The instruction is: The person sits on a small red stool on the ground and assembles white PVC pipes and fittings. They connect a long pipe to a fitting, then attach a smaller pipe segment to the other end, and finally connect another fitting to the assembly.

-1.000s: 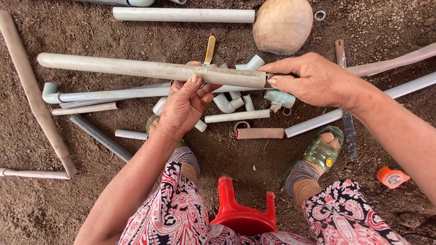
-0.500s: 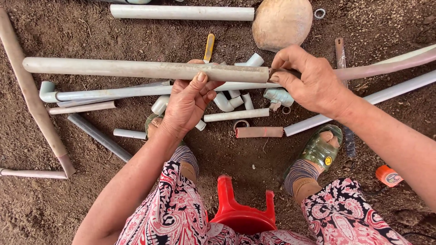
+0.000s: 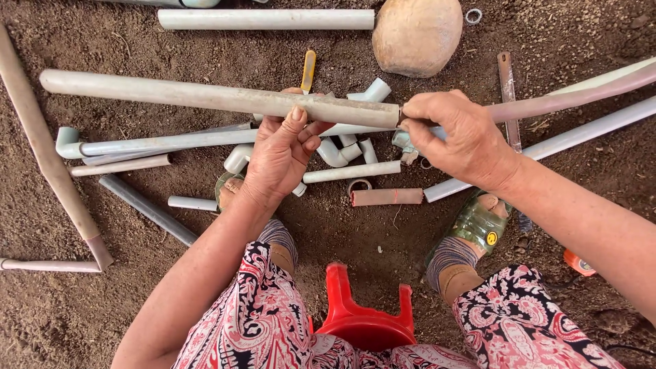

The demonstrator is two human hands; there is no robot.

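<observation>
The left hand [image 3: 283, 154] grips a grey pipe [image 3: 205, 97] from below, held level over the dirt; the right hand [image 3: 454, 133] clasps a thinner pinkish pipe [image 3: 567, 96] at the joint; the 2 ends meet, seemingly not yet fully joined.

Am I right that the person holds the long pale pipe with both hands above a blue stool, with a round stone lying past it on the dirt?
Not quite: the head view shows the stool is red, not blue. The rest holds: the left hand and right hand hold the long pale pipe, and the round stone lies beyond it.
</observation>
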